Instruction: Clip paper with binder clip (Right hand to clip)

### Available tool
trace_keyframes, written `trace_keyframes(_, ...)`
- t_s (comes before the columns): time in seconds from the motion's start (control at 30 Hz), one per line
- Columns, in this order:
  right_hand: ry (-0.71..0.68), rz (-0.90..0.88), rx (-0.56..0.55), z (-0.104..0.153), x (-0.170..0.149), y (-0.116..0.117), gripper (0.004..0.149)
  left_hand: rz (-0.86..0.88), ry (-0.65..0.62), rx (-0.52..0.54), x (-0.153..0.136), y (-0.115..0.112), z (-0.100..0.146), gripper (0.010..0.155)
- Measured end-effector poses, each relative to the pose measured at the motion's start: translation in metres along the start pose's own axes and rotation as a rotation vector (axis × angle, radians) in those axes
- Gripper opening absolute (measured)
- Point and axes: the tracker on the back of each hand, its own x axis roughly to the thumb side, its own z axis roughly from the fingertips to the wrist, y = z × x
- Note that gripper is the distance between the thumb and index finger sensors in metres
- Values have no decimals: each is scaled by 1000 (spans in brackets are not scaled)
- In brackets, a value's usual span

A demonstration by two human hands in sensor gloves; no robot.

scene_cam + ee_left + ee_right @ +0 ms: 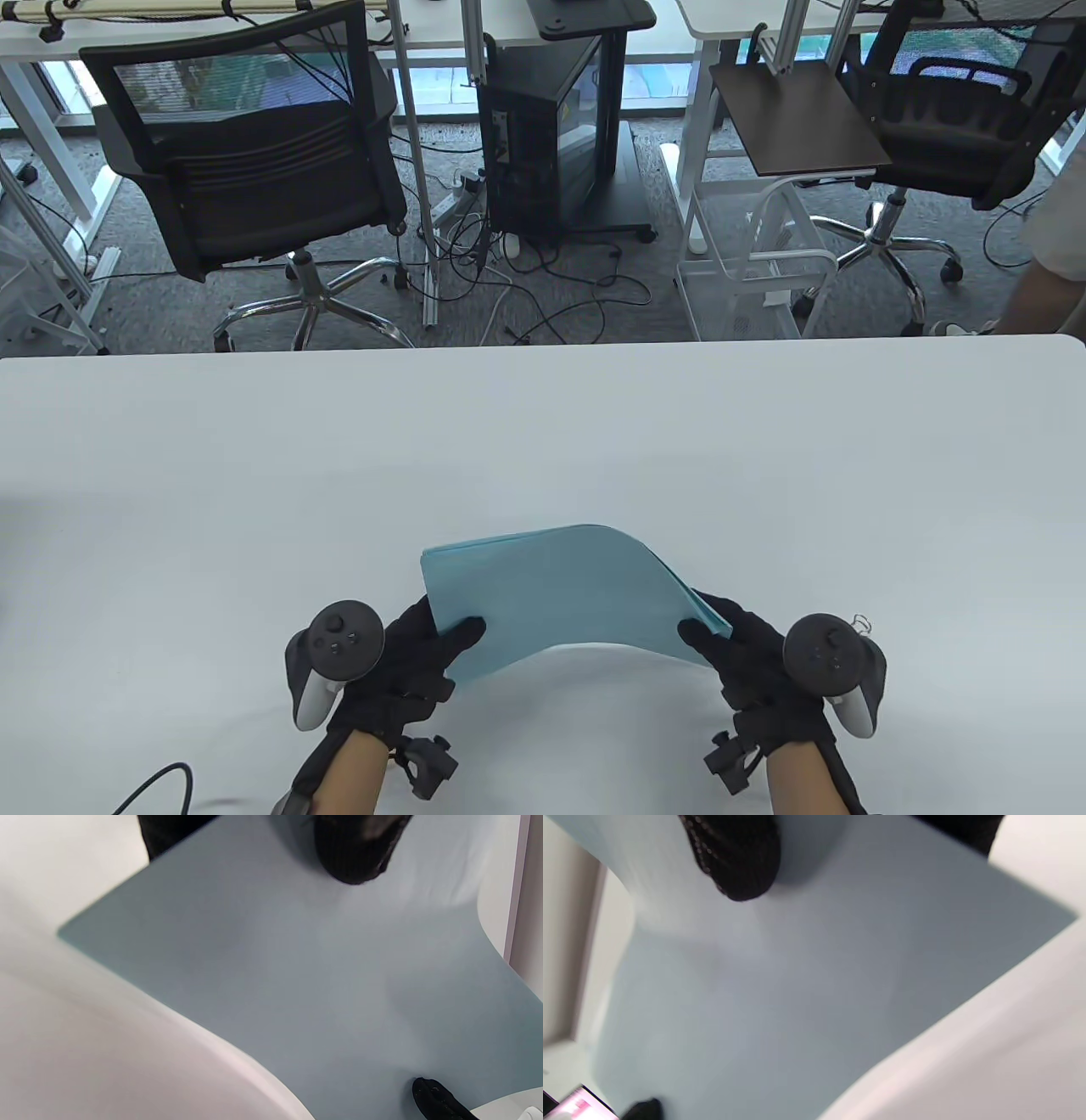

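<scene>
Paper (560, 594), thin blue stack, bowed between hands.

Black office chairs (254, 170) and desks on grey carpet (594, 289).

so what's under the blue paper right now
The blue paper is bowed upward between the left hand and right hand; under its raised near edge only bare white table shows. Whatever lies beneath the far part is covered; no binder clip is visible.

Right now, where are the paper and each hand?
paper (560, 586), table view, middle of the sheet.
left hand (399, 671), table view, back of the glove.
right hand (755, 671), table view, back of the glove.
</scene>
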Motion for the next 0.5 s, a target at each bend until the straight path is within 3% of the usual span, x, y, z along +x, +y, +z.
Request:
trace_keyframes(0.13,-36,-13,15,0,8,-7,41,76,14,17,-4,12,2,48)
trace_keyframes(0.2,-44,-23,-3,2,12,-12,41,108,77,105,-5,21,6,53)
trace_keyframes(0.27,-39,20,14,3,16,-17,41,102,90,218,-1,29,11,70)
trace_keyframes(0.37,-42,110,65,3,23,-19,41,-25,-3,330,19,42,18,90)
trace_keyframes(0.5,-71,203,140,1,35,-11,41,-326,-173,294,64,42,25,97)
